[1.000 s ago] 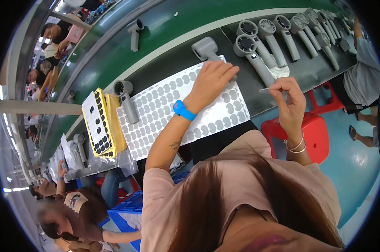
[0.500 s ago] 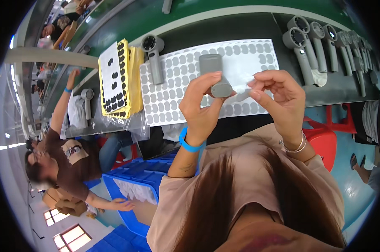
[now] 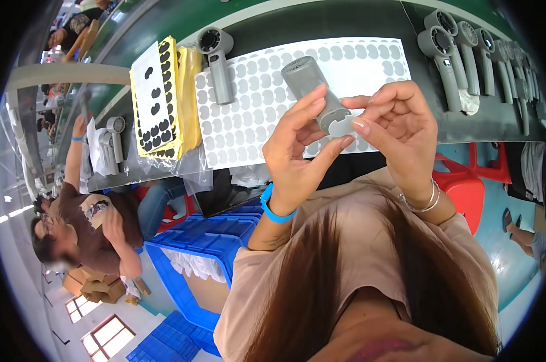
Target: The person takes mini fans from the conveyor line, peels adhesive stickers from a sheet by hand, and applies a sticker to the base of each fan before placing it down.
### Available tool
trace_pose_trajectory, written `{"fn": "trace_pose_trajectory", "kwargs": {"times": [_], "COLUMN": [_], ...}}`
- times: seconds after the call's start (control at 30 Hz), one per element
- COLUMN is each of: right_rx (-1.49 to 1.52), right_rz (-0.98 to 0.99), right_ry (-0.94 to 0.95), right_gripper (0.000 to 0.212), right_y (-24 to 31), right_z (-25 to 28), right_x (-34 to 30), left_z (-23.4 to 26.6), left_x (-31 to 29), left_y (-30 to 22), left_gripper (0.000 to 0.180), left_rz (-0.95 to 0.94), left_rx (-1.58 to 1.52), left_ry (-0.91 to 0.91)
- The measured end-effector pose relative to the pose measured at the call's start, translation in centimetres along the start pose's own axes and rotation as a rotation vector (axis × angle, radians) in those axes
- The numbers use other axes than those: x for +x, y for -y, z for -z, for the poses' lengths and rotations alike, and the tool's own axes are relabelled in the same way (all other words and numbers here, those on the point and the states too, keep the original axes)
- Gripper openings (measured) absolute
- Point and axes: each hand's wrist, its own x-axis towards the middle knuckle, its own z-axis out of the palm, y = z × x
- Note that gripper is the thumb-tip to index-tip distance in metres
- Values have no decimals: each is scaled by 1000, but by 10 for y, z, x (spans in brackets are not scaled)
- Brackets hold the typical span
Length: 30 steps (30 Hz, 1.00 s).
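Observation:
A grey handheld fan [image 3: 308, 81] is tilted over the sticker sheet, the end of its handle facing me. My left hand [image 3: 300, 142] grips it by the handle. At that end, my right hand [image 3: 399, 127] pinches a small light-grey sticker [image 3: 342, 127] between thumb and finger. The sticker lies over or against the handle end; whether it is stuck down I cannot tell. Beneath both hands a white sheet [image 3: 237, 145] carries rows of grey rounded stickers, with a bare white patch near its right half.
Another grey fan [image 3: 222, 78] lies at the sheet's far left, beside a stack of yellow-backed sheets [image 3: 188, 108] with black stickers. Several fans [image 3: 447, 78] line the table's right. Blue crates [image 3: 191, 241] and a red stool [image 3: 463, 193] stand below. A co-worker [image 3: 86, 229] sits at left.
The fan has tilted, its far end shifting up and left. My right hand has moved in, bringing the sticker to the handle end. The co-worker's lower arm has drawn in toward the body.

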Motion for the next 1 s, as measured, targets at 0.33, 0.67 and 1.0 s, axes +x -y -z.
{"fn": "trace_pose_trajectory", "kwargs": {"times": [0.33,0.67,1.0], "right_rx": [-44,-75,-82], "right_rz": [10,-6,-16], "right_ry": [3,13,5], "right_gripper": [31,31,31], "right_y": [1,5,6], "right_z": [6,7,7], "right_x": [1,3,4], "left_z": [9,9,5], "left_x": [1,2,2], "left_y": [1,1,0], "left_gripper": [42,33,32], "left_rz": [67,105,128], "left_rx": [-131,-93,-131], "left_ry": [118,121,94]}}
